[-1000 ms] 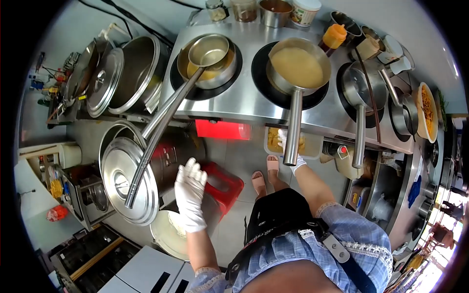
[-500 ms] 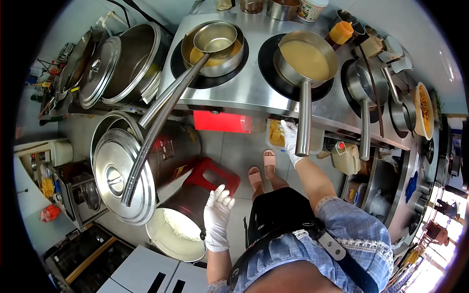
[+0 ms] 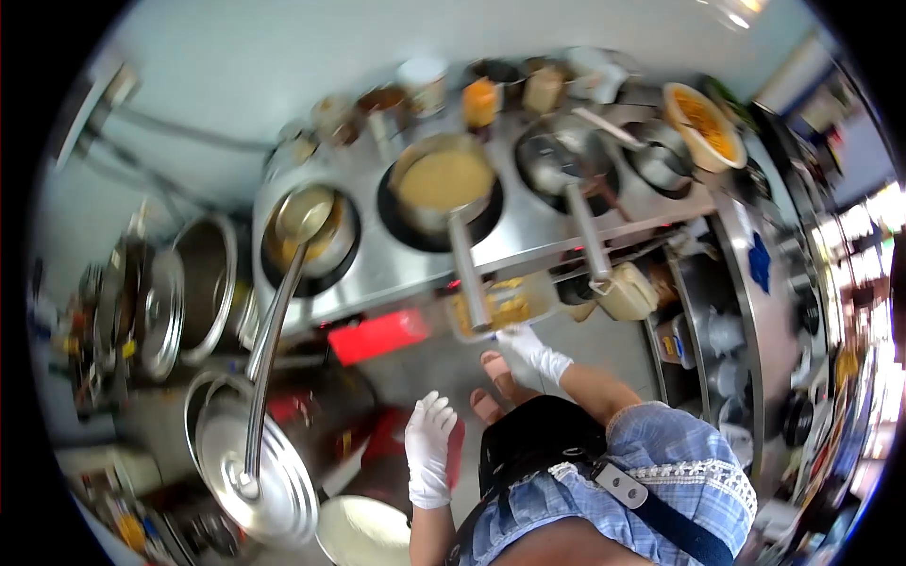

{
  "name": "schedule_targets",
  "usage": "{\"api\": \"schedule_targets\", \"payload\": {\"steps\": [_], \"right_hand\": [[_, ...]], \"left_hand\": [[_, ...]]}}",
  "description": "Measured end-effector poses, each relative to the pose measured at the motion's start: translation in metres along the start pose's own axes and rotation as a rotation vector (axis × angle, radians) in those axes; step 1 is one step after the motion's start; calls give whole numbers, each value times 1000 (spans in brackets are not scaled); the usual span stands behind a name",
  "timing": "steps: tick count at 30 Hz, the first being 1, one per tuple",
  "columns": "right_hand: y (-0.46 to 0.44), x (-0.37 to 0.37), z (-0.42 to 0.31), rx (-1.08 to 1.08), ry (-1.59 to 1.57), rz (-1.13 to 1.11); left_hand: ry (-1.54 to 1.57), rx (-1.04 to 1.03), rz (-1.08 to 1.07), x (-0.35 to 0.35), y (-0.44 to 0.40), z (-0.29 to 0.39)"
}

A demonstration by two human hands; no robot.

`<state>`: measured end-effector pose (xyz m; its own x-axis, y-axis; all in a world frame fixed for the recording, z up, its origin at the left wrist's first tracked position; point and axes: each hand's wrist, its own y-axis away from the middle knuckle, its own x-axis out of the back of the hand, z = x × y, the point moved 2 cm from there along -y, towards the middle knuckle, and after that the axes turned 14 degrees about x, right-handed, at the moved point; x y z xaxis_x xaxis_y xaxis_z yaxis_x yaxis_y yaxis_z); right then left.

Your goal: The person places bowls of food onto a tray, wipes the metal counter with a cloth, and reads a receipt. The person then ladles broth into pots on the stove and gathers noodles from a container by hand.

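My right hand [image 3: 530, 348], in a white glove, is at the near edge of a clear plastic container [image 3: 540, 300] and appears to grip its rim; motion blur softens the fingers. Yellow pieces [image 3: 510, 304] lie inside the container, which juts out below the stove's front edge. A saucepan [image 3: 415, 193] of pale yellow liquid sits above, its long handle crossing over part of the container. My left hand [image 3: 430, 443], also gloved in white, hangs over the floor with loosely bent fingers and nothing in it.
On the steel stove top [image 3: 363, 269] stand several pans and jars, with an orange-capped bottle [image 3: 479, 102]. A ladle [image 3: 304, 215] rests across a pan at left, its long handle reaching over a pot lid [image 3: 269, 486]. A red box [image 3: 377, 337] is under the stove edge.
The camera view has tilted up and shifted, showing more wall. More of the plastic container shows beyond the stove edge, and my right hand has moved to its near edge. My left hand stays empty.
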<state>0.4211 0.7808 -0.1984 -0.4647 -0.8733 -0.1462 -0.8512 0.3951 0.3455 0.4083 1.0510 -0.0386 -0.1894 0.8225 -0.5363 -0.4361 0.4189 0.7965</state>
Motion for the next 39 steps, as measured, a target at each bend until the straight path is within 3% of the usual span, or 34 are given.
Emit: {"api": "schedule_targets", "payload": {"steps": [1, 4, 6, 8, 9, 10, 12, 13, 14, 16, 24, 26, 33, 36, 39], "right_hand": [[18, 20, -4, -43, 22, 6], [61, 90, 2, -193, 470, 34], [86, 136, 5, -318, 619, 113], [112, 171, 3, -394, 627, 219], [106, 204, 52, -387, 495, 352], [111, 215, 37, -370, 476, 388], [127, 237, 6, -405, 781, 326], [133, 251, 9, -351, 784, 352], [144, 257, -4, -375, 653, 354], [156, 280, -4, -322, 678, 306], [200, 383, 10, -297, 742, 249], [212, 420, 18, -351, 773, 203], [294, 536, 29, -485, 745, 450], [308, 581, 54, -482, 851, 531], [326, 597, -8, -313, 874, 827]], "left_hand": [[-35, 13, -63, -11, -6, 2], [-175, 74, -207, -47, -22, 7], [-260, 98, -186, -65, -30, 3], [-346, 164, -232, -69, -41, -6], [-381, 201, -213, -71, -48, -11], [-408, 234, -187, -74, -54, -18], [-369, 383, -143, -87, -57, -37], [-416, 394, -200, -92, -57, -47], [-302, 528, -76, -75, -87, -53], [-341, 608, -247, -83, -88, -68], [-455, 516, -237, -183, -95, -163], [-447, 442, -124, -205, -105, -194], [-525, 446, -169, -242, -105, -271], [-455, 478, -124, -214, -119, -272], [-460, 462, -77, -203, -97, -275]]}}
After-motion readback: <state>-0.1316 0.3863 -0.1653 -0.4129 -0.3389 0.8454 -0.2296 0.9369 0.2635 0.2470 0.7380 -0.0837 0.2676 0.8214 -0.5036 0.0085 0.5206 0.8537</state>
